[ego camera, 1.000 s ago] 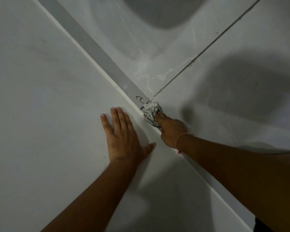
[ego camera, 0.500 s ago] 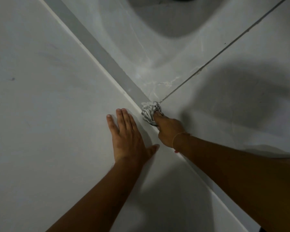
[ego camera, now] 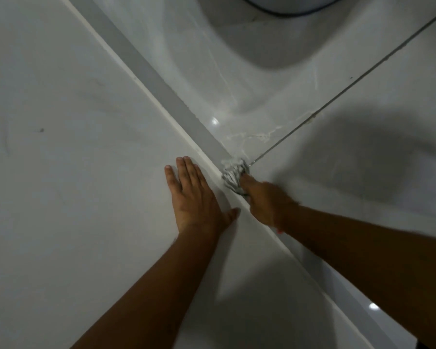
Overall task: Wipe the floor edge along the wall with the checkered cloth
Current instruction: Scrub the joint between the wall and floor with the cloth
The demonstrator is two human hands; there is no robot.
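A bunched grey-and-white checkered cloth (ego camera: 233, 173) is pressed into the floor edge (ego camera: 161, 89), the grey strip where the white wall (ego camera: 73, 172) meets the tiled floor (ego camera: 337, 185). My right hand (ego camera: 264, 200) grips the cloth from behind and is slightly blurred. The cloth sits where a dark grout line (ego camera: 337, 96) meets the strip. My left hand (ego camera: 195, 197) lies flat on the wall, fingers together and pointing up the wall, thumb out toward the edge, holding nothing.
A round white object with a dark rim (ego camera: 290, 6) stands on the floor at the top, casting a shadow below it. A large shadow falls on the floor tiles at right. A small dark mark (ego camera: 40, 130) shows on the wall at left.
My right hand pushed the cloth forward along the strip, over a small black squiggle seen one second ago. The view shifted forward, bringing the round object into sight. My left hand stayed flat on the wall.
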